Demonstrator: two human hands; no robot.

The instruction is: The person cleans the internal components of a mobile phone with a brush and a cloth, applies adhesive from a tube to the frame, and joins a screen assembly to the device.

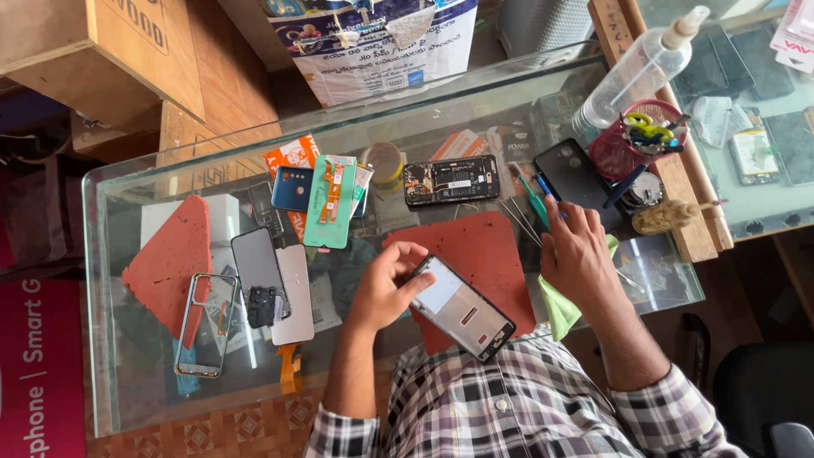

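Left hand (386,288) gripping phone (462,308) by top end, over red mat (492,250); long axis running diagonally toward torso. Right hand (577,246) closing on blue tool (543,188), green cloth (560,309) beneath, right of phone.

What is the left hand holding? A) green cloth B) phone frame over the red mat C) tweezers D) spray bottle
B: the left hand grips the top end of the phone frame, which lies tilted over the red mat; the right hand is off it, reaching toward the tools by the black back cover.
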